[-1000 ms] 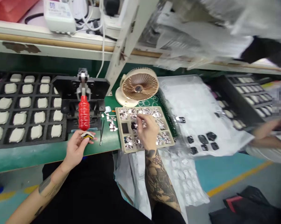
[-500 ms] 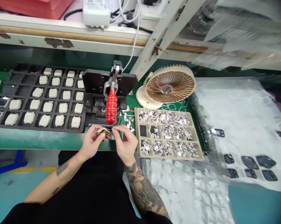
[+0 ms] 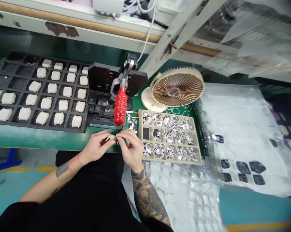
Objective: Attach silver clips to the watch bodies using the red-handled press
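Small case (image 3: 111, 138) between two hands at the worktop (image 3: 39, 138)

The left hand (image 3: 97, 146) clamps the case above the worktop's near edge; the right hand (image 3: 131, 149) has thumb and fingertips pinched together at the case's right side, and whether they hold a part cannot be told; beyond stand a compartmented parts tray (image 3: 174, 161) of silvery pieces, a red-handled clamp (image 3: 120, 106) and a foam tray (image 3: 19, 83) of pale cases; farther back, a fan (image 3: 176, 91).

My left hand (image 3: 97, 146) covers part of the small case (image 3: 112, 138); can't tell if my right hand (image 3: 131, 148) pinches anything there, too small. Foam tray (image 3: 20, 83) runs off the left side, white box (image 3: 109, 6) off the top, my shirt (image 3: 92, 199) off the bottom. Plastic bags (image 3: 268, 29) upper right: blurred.
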### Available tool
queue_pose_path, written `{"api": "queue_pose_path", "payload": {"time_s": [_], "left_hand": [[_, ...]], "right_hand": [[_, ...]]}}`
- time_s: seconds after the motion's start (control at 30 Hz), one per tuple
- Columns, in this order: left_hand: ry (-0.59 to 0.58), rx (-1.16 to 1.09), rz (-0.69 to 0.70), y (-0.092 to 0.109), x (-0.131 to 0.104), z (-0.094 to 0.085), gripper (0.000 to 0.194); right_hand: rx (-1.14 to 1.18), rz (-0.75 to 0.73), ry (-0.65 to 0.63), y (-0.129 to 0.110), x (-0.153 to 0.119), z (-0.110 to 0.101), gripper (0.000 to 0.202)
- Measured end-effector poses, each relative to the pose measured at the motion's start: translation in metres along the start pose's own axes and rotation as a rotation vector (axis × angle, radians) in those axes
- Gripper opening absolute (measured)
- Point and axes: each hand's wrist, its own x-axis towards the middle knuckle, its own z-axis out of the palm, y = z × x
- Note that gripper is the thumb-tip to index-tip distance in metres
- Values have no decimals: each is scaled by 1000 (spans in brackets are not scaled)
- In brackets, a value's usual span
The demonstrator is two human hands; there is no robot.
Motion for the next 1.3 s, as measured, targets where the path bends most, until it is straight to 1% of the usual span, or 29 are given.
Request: {"api": "queue_pose_path", "payload": {"time_s": [0.1, 0.17, 0.2, 0.3, 0.37, 0.5, 0.6, 0.67, 0.73, 0.8, 0.9, 0.97, 1.03, 1.1, 1.17, 1.2, 1.23, 1.3], "left_hand": [[-14, -13, 1, 0, 0, -1, 30], [-22, -14, 6, -1, 0, -2, 32], [-25, -13, 8, -1, 0, -2, 33], [-37, -2, 10, -2, 0, -3, 30], [-42, 8, 16, -2, 0, -3, 30], [-37, 9, 17, -3, -1, -3, 34], [-14, -40, -9, -5, -2, -2, 32], [18, -108, -40, -7, -2, -2, 35], [40, -166, -68, -9, -2, -3, 41], [43, -186, -76, -10, -2, -5, 45], [10, -182, -61, -10, -3, -9, 45], [-16, -177, -55, -10, -5, -11, 43], [-1, -173, -52, -11, -7, -11, 38], [106, -202, -48, -13, -7, -9, 30], [252, -288, -39, -16, -5, -7, 24], [307, -339, -29, -16, -3, -5, 27], [337, -382, -15, -17, -1, -3, 34], [346, -407, 18, -16, 1, 1, 49]], "right_hand": [[-23, -25, -61, 2, 1, -4, 14], [-19, -34, -73, 2, 0, -5, 14], [-12, -32, -56, 3, -1, -5, 13], [13, -5, 62, 3, -4, -2, 12], [18, 4, 88, 4, -5, 0, 12], [-13, -8, -1, 4, -6, 0, 13], [-31, -23, -62, 3, -9, 0, 13], [-48, -49, -128, 3, -13, 3, 31], [-77, -98, -150, 4, -19, 8, 46], [-118, -166, -130, 8, -23, 14, 49], [-184, -253, -114, 13, -25, 20, 50], [-208, -283, -102, 12, -24, 21, 51], [-233, -304, -73, 7, -28, 19, 52], [-270, -317, -13, 2, -41, 17, 55], [-305, -307, 65, 2, -64, 13, 55], [-319, -291, 98, 4, -79, 11, 52], [-336, -265, 113, 9, -97, 7, 47], [-423, -149, 104, 26, -133, -7, 33]]}}
